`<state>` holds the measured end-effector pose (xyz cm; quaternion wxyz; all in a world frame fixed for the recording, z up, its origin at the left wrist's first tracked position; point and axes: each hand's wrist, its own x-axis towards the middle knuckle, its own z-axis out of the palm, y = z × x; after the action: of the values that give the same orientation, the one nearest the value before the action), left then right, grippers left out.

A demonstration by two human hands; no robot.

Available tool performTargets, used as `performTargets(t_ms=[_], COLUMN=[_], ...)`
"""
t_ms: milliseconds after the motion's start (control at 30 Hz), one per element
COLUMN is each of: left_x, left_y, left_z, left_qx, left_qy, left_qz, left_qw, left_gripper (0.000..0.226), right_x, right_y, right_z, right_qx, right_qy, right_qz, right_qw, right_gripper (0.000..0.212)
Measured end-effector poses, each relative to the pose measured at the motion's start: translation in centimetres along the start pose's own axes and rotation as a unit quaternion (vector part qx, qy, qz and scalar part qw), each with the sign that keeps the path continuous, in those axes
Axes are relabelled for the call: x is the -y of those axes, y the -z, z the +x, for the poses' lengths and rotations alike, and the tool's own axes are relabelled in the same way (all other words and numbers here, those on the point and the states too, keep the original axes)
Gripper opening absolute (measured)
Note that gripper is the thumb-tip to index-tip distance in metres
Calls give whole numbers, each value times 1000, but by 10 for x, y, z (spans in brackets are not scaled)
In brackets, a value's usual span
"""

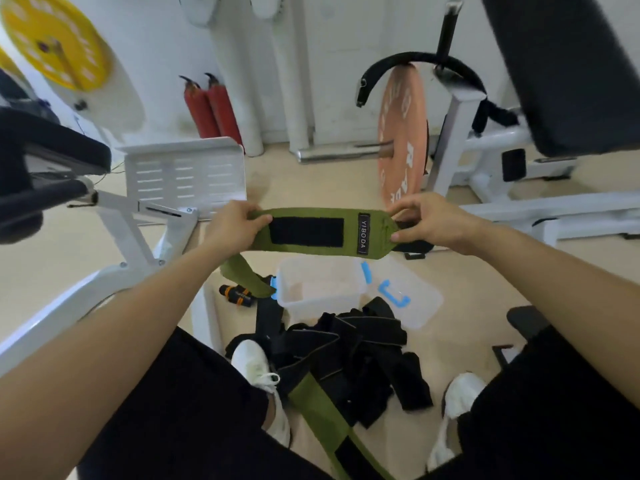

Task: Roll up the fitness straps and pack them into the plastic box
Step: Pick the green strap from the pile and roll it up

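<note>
With my left hand [232,226] and right hand [428,220] each pinching an end, I hold the green strap [311,233] unrolled above the empty plastic box [322,282]; the black straps [349,355] below await rolling.

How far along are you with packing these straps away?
Barely started. Done: the plastic box stands open with its lid beside it, and no strap shows inside. In hand: a green strap held out flat between the left hand and the right hand, not yet rolled. Left: the pile of black straps and a second green strap on the floor.
</note>
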<state>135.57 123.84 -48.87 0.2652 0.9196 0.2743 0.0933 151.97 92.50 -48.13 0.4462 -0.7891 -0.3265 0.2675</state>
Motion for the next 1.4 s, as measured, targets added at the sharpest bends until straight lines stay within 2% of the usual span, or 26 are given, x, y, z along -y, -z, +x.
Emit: performTargets(t_ms=[67,167,267,367,433,533,667,733,800,900,1033,1100,1300,1400], left_x=[5,-3,-27,-38,-32,-25,-15,0,23,62,105,123,158,166], left_y=[-10,-30,-50,-67,-79,-95,-103,-106,-113,-129,-149,-154,-153,-153], left_z=[5,9,10,11,8,6,9,6,-1,-18,-39,-46,-38,-27], left_qx=[102,207,216,245,268,244,187,175,177,176,161,159,50,28], left_qy=[-2,-42,-91,-128,-129,-125,-81,-25,38,120,180,195,242,243], left_qz=[35,-66,-216,-259,-288,-322,-354,-380,-382,-355,-336,-315,-276,-280], left_qw=[994,975,948,926,910,906,913,908,906,910,910,915,929,928], left_gripper=[17,17,33,42,36,19,18,14,9,4,14,13,20,23], right_x=[6,9,4,-3,-4,-6,-19,-42,-81,-155,-224,-244,-280,-290], right_y=[5,-2,-23,-41,-47,-57,-75,-88,-112,-163,-224,-248,-316,-343], right_z=[2,9,20,34,44,58,75,82,80,64,42,41,53,37], right_qx=[-67,-128,-91,-62,-66,-89,-135,-152,-124,-26,133,180,142,158], right_qy=[26,71,80,70,73,75,60,33,-9,-78,-118,-122,-166,-149], right_qz=[-4,-5,-10,5,18,67,187,161,93,-7,-85,-102,-99,-125], right_qw=[997,989,993,996,995,991,971,975,988,997,980,971,971,968], right_gripper=[31,30,26,22,24,26,27,26,23,25,28,31,30,58])
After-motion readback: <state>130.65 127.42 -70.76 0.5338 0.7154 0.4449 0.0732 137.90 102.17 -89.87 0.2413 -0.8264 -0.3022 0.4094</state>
